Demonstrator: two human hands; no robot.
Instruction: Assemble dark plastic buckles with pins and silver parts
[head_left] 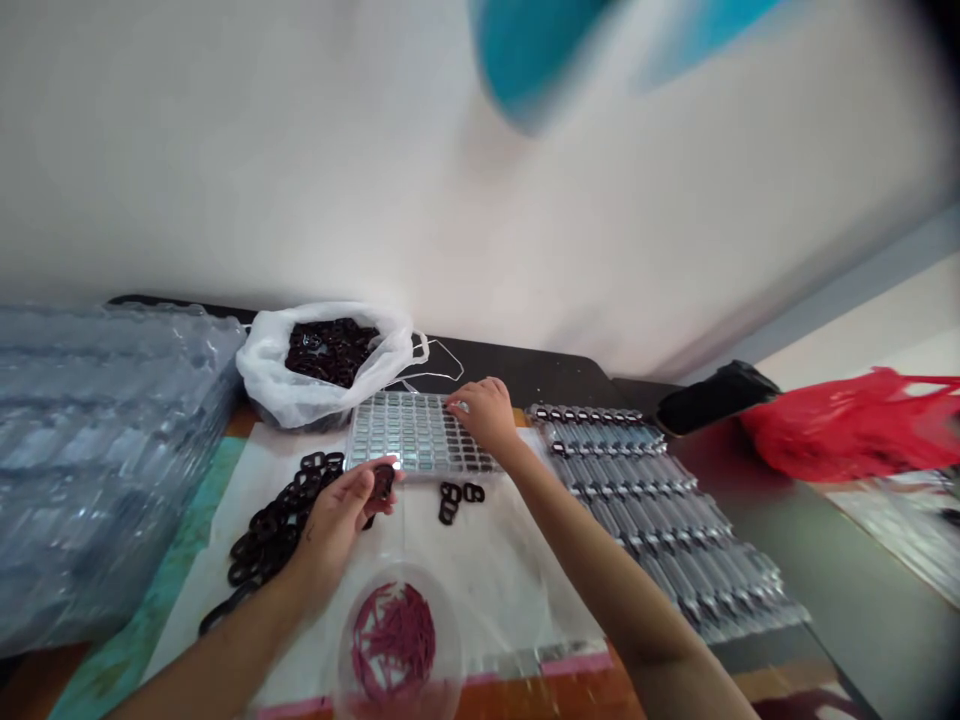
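Note:
My left hand (337,515) is closed round a dark frame-like piece with openings (383,482), held up just in front of the gridded tray. My right hand (489,418) reaches over the tray's back right part, its fingers pinched together at the cells; a pale glint shows at the fingertips, too small to name. The clear tray (420,470) has rows of small rectangular cells, pale on the left and darker on the right. Beside my left hand lies a pile of similar dark pieces (277,525). Several more loose dark pieces (450,502) rest before the tray.
A white plastic bag (262,350) full of dark pieces stands behind the pile. Near me is a translucent tub (450,650) of dark pink strips. Clear moulded trays stand in a stack (97,470) at left; another tray (637,500) lies right. A red bag (840,425) sits far right.

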